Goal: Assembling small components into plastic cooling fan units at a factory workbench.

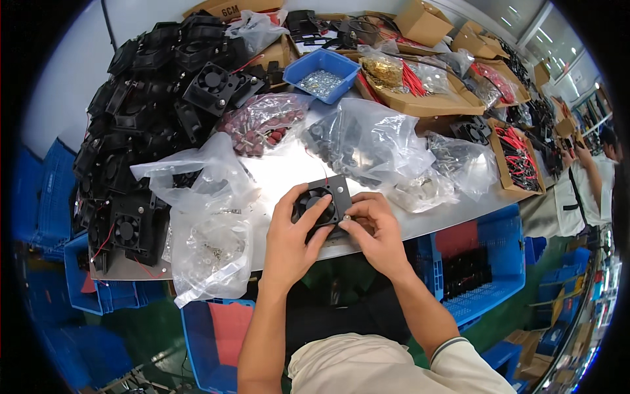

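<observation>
A black cooling fan on a square black plate [340, 190] rests at the near edge of the metal table, between my hands. My left hand [298, 226] grips its left side, with fingers lying over the fan's face. At the plate's lower right corner, my right hand [377, 230] pinches a small shiny metal part [346, 218], too small to name, between thumb and forefinger. A round silver piece shows near the plate's upper right corner. A thin red wire runs from the fan's top edge.
Black fan units [141, 118] are piled high at the left. Clear bags of small parts [213, 243] lie around the work spot. Behind stand a blue bin of metal hardware [321, 82] and cardboard trays [426, 102]. Blue crates [505, 249] sit below the table; a person's arm [587, 164] shows far right.
</observation>
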`<action>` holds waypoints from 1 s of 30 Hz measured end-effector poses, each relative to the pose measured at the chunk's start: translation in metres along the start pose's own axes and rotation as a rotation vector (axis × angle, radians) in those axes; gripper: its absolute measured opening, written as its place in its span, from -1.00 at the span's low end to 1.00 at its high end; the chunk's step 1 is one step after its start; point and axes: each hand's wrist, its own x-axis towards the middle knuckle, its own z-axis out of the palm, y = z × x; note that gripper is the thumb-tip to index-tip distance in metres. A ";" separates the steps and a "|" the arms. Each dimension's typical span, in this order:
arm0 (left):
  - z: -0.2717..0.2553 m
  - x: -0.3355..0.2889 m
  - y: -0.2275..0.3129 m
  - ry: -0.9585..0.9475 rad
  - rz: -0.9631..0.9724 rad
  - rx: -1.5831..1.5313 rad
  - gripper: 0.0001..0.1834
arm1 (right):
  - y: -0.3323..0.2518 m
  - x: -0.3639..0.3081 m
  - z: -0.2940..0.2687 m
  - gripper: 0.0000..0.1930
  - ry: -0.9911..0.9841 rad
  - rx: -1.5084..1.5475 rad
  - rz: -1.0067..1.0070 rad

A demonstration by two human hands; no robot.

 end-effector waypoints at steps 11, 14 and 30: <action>-0.003 -0.001 0.002 0.006 -0.003 0.042 -0.48 | -0.014 0.002 0.001 -0.71 -0.001 -0.033 -0.049; -0.001 0.000 0.007 0.001 -0.021 -0.005 -0.47 | -0.003 -0.001 -0.002 -0.75 -0.012 -0.018 -0.111; -0.088 0.068 0.100 -0.610 0.112 0.627 -0.45 | 0.011 0.000 -0.022 -0.51 -0.022 0.292 0.038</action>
